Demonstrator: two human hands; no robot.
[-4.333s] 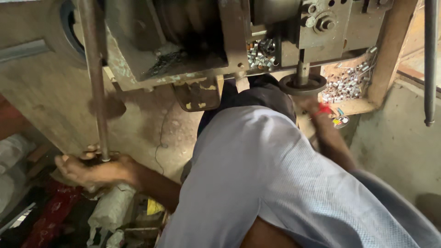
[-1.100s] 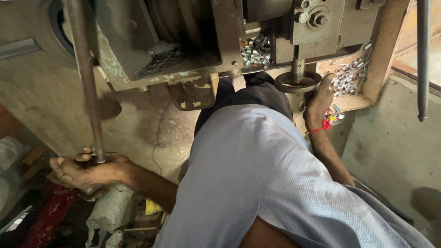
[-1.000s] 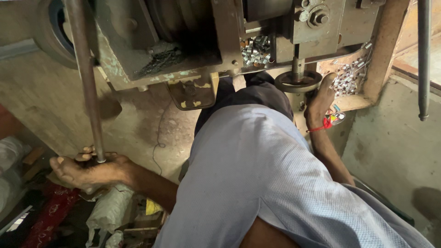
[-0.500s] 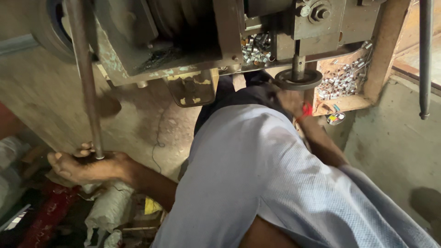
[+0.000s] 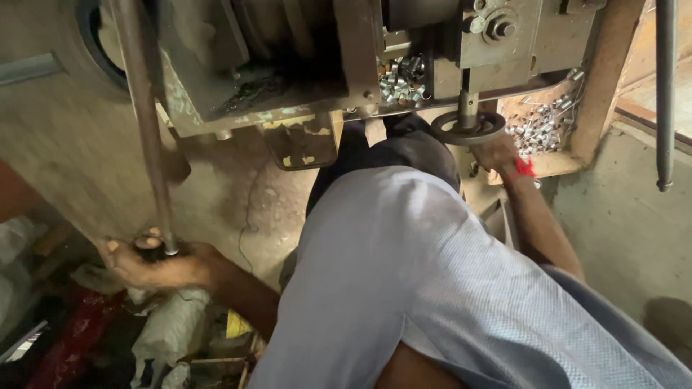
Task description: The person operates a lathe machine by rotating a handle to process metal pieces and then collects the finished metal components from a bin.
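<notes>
Head view, looking down over the person's own back in a pale blue-grey shirt [image 5: 432,288].

Nearest: left hand [image 5: 155,263], low at the left, is closed around the dark knob end [image 5: 150,245] of a long steel lever rod [image 5: 144,130]. Fingers wrap the knob; the grip looks full, no gap visible. The rod's long axis runs nearly vertical from the hand up along the machine's left side. So the rod lies directly above the left grip, and this hand is the only one near it.

Below the left hand: crumpled grey sacking [image 5: 169,335] and a red object [image 5: 68,338] on the floor.

Farther: right hand [image 5: 497,153], red thread at the wrist, reaches up beneath a round metal disc [image 5: 468,127] on a short vertical shaft. Whether the fingers pinch anything I cannot tell; the palm is turned away.

Farthest: the press body [image 5: 274,65], with small bright metal parts [image 5: 544,126] heaped in a wooden tray [image 5: 602,79] just beside the right hand.
</notes>
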